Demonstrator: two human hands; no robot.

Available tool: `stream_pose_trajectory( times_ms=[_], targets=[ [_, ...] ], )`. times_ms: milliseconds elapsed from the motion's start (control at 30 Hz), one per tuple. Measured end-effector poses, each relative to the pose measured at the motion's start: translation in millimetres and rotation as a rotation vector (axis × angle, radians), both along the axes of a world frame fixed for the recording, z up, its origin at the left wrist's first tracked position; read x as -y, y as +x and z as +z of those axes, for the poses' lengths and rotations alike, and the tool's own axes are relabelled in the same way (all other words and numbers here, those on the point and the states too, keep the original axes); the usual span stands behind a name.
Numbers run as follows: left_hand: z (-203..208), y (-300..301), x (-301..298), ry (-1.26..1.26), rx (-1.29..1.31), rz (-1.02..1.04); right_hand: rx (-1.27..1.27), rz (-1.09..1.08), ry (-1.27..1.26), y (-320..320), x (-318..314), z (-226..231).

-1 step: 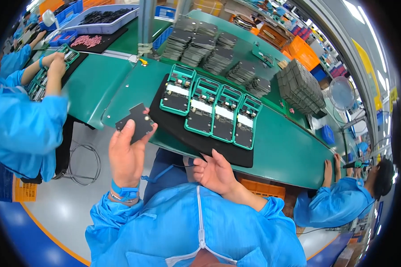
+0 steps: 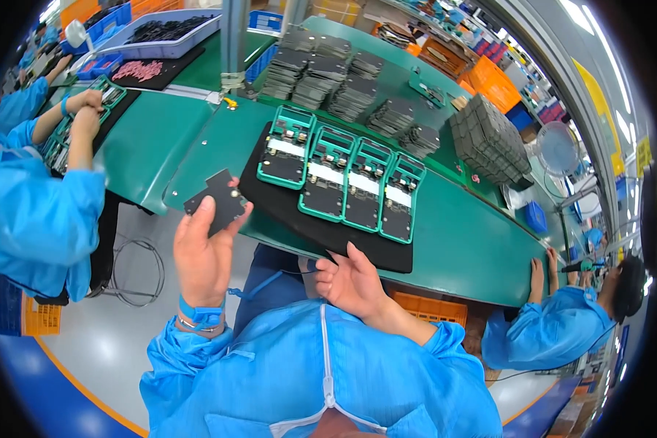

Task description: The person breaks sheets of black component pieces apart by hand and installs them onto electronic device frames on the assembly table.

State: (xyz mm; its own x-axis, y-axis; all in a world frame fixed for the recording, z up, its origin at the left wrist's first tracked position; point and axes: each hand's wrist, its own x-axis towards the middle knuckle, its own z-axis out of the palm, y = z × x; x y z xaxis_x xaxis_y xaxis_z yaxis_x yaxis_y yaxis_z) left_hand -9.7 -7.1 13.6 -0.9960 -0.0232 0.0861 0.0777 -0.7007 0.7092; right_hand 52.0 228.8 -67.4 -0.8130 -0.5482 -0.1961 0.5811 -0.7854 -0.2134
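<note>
My left hand [image 2: 201, 252] pinches a dark grey, stepped flat plate [image 2: 217, 203] between thumb and fingers, in front of the table edge. A blue strap with a coiled cord circles that wrist. My right hand [image 2: 352, 281] is held palm up below the near edge of a black mat [image 2: 328, 237], its fingers loosely bent and apart, with nothing visible in it. On the mat lie several green frames, among them a leftmost green frame [image 2: 286, 147] and a rightmost green frame [image 2: 400, 198]. Each contains dark boards, small metal parts and a white strip.
Behind the mat stand stacks of dark plates [image 2: 317, 80] and a taller grey stack [image 2: 491, 139]. A metal post [image 2: 235, 44] rises at the table's far side. Co-workers in blue sit at left [image 2: 40, 212] and right [image 2: 555, 336]. An orange crate [image 2: 431, 310] is under the table.
</note>
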Motion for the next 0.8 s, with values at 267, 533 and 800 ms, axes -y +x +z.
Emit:
stream_pose_trajectory(
  times_ms=[267, 533, 800],
  targets=[
    [-9, 0, 10, 0.034, 0.034, -0.032, 0.005, -0.04, -0.114, -1, -13, 3],
    [-8, 23, -4, -0.214, 0.089, 0.053, 0.018, -0.11, 0.157, 12, -14, 8],
    [-48, 58, -54, -0.493, 0.079, -0.163, 0.035, -0.292, 0.203, 60, -76, -15]
  ],
)
